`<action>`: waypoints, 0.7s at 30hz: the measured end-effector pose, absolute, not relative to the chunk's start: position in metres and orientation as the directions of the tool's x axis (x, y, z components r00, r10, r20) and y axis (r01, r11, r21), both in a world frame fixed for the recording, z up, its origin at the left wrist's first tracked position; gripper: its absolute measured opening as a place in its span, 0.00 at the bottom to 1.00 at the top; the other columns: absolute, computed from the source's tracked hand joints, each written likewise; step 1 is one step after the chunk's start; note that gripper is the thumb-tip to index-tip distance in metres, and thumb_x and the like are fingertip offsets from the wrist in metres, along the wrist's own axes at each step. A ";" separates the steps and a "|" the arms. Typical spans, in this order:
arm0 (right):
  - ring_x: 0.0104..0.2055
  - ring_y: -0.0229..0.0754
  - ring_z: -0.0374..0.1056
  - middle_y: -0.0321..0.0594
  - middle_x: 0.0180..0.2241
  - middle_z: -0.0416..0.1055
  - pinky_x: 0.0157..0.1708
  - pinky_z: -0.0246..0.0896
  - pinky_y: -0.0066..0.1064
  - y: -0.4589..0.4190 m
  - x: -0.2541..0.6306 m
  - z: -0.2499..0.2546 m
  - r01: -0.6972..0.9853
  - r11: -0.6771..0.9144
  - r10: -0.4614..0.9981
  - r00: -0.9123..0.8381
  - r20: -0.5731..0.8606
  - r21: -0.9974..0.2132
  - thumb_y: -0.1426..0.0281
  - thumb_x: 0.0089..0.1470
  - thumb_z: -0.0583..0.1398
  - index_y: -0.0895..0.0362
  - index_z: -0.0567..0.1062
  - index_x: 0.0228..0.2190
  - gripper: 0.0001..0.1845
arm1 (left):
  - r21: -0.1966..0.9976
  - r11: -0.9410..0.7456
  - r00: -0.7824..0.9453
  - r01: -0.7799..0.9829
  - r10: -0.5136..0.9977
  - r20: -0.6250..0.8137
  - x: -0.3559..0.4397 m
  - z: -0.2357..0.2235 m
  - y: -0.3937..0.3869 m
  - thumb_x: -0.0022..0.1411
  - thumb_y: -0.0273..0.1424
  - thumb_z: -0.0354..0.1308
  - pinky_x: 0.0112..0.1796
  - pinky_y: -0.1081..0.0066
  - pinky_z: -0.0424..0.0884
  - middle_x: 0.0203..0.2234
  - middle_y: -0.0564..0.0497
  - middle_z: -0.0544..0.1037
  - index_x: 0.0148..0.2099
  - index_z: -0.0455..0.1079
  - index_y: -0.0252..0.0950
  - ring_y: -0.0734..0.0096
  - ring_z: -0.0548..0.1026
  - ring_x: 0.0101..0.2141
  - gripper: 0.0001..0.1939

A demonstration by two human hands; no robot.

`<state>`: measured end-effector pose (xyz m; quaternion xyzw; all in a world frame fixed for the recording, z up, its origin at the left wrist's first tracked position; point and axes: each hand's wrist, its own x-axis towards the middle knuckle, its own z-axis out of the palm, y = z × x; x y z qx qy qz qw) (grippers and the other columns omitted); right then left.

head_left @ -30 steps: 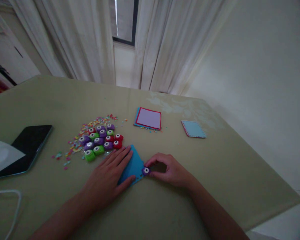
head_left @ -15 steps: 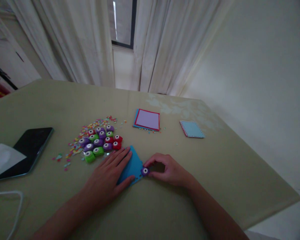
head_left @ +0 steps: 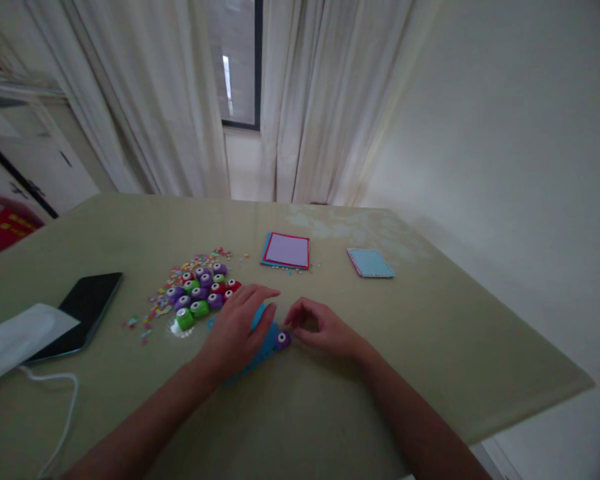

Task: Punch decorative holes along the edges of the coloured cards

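Note:
A sheet of blue paper point(head_left: 269, 341) lies on the table in front of me, partly hidden by my left hand point(head_left: 237, 328). That hand is arched over the sheet, its fingers stretched toward the right and the thumb apart. At the sheet's right corner sits a small purple craft punch point(head_left: 282, 340) with a white, eye-like button. My right hand point(head_left: 325, 327) is just right of the punch, fingers curved, thumb and forefinger slightly apart with nothing visible between them. Beyond my left hand stand several more craft punches point(head_left: 199, 308) in purple, green and red.
Coloured paper confetti point(head_left: 163, 303) is scattered around the punches. Farther back lie a stack of coloured square papers point(head_left: 287, 250) and a pale blue card point(head_left: 371, 263) with a patterned edge. On the left are a black tablet point(head_left: 93, 293), a white tissue point(head_left: 30, 327) and a white cable point(head_left: 73, 400).
My left hand has lifted from lying flat on the blue paper and arched up. The right hand's fingers have come off the purple punch. The camera view has tilted up slightly.

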<state>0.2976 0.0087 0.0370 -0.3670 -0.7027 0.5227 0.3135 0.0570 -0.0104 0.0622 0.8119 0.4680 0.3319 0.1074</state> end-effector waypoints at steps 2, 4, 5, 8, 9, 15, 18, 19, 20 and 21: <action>0.37 0.41 0.71 0.36 0.35 0.76 0.39 0.68 0.32 0.014 0.296 0.031 0.086 0.092 0.918 -0.393 0.051 -0.992 0.70 0.51 0.68 0.55 0.76 0.37 0.10 | 0.468 -0.532 0.344 0.706 0.835 0.429 0.088 0.074 0.003 0.75 0.24 0.46 0.56 0.55 0.74 0.51 0.44 0.79 0.58 0.72 0.40 0.57 0.77 0.54 0.17; 0.33 0.39 0.68 0.33 0.32 0.72 0.34 0.64 0.29 0.020 0.295 0.024 0.004 0.042 0.965 -0.258 0.040 -0.999 0.69 0.50 0.65 0.54 0.73 0.35 0.09 | 0.433 -0.523 0.366 0.734 0.842 0.397 0.118 0.075 0.016 0.69 0.19 0.52 0.56 0.56 0.74 0.53 0.43 0.77 0.59 0.71 0.39 0.57 0.76 0.54 0.20; 0.31 0.38 0.67 0.32 0.32 0.71 0.32 0.62 0.28 0.023 0.295 0.022 -0.016 0.036 0.977 -0.208 0.039 -0.999 0.68 0.50 0.64 0.53 0.71 0.35 0.09 | 0.411 -0.516 0.375 0.752 0.847 0.378 0.130 0.073 0.022 0.67 0.18 0.54 0.56 0.56 0.73 0.53 0.41 0.77 0.59 0.71 0.37 0.55 0.75 0.54 0.20; 0.27 0.36 0.62 0.32 0.32 0.70 0.27 0.56 0.26 0.031 0.300 0.018 -0.057 0.025 0.994 -0.105 0.031 -0.998 0.66 0.51 0.62 0.52 0.68 0.35 0.10 | 0.341 -0.496 0.397 0.798 0.860 0.322 0.153 0.058 0.031 0.68 0.21 0.60 0.54 0.54 0.73 0.53 0.41 0.77 0.57 0.71 0.34 0.53 0.75 0.54 0.16; 0.26 0.35 0.61 0.32 0.32 0.71 0.26 0.55 0.26 0.032 0.303 0.018 -0.068 0.021 0.997 -0.078 0.027 -0.997 0.65 0.50 0.62 0.52 0.68 0.35 0.10 | 0.321 -0.488 0.401 0.812 0.865 0.302 0.156 0.053 0.032 0.70 0.23 0.61 0.53 0.54 0.74 0.52 0.43 0.77 0.56 0.72 0.34 0.54 0.76 0.53 0.13; 0.24 0.34 0.59 0.33 0.32 0.72 0.24 0.50 0.27 0.034 0.303 0.025 -0.124 0.026 1.000 0.017 0.024 -0.992 0.64 0.49 0.65 0.53 0.69 0.34 0.12 | 0.249 -0.438 0.387 0.864 0.893 0.228 0.153 0.041 0.026 0.73 0.26 0.60 0.51 0.54 0.73 0.50 0.45 0.76 0.54 0.72 0.34 0.55 0.76 0.51 0.10; 0.24 0.34 0.58 0.32 0.30 0.70 0.23 0.49 0.27 0.029 0.295 0.028 -0.153 0.034 0.999 0.046 0.027 -0.988 0.64 0.50 0.65 0.53 0.69 0.34 0.12 | 0.244 -0.454 0.407 0.857 0.887 0.220 0.154 0.044 0.024 0.72 0.21 0.55 0.51 0.57 0.72 0.48 0.43 0.77 0.53 0.71 0.35 0.54 0.75 0.50 0.10; 0.24 0.35 0.58 0.32 0.29 0.69 0.23 0.49 0.27 0.027 0.292 0.029 -0.160 0.037 0.998 0.053 0.029 -0.986 0.64 0.50 0.65 0.53 0.69 0.34 0.12 | 0.244 -0.459 0.413 0.855 0.885 0.218 0.154 0.045 0.024 0.72 0.21 0.54 0.51 0.57 0.72 0.47 0.42 0.77 0.52 0.71 0.35 0.54 0.75 0.50 0.10; 0.23 0.35 0.57 0.31 0.28 0.67 0.23 0.49 0.28 0.025 0.290 0.029 -0.163 0.040 0.998 0.058 0.030 -0.986 0.64 0.51 0.65 0.53 0.69 0.34 0.12 | 0.244 -0.462 0.417 0.853 0.883 0.216 0.155 0.045 0.023 0.73 0.21 0.54 0.50 0.57 0.72 0.47 0.42 0.77 0.52 0.71 0.35 0.53 0.75 0.50 0.10; 0.23 0.35 0.57 0.30 0.27 0.66 0.23 0.49 0.28 0.023 0.289 0.030 -0.165 0.043 0.997 0.064 0.032 -0.985 0.64 0.51 0.65 0.52 0.69 0.34 0.11 | 0.244 -0.465 0.420 0.851 0.882 0.215 0.155 0.044 0.023 0.73 0.21 0.54 0.50 0.56 0.72 0.46 0.42 0.77 0.52 0.71 0.35 0.53 0.75 0.49 0.09</action>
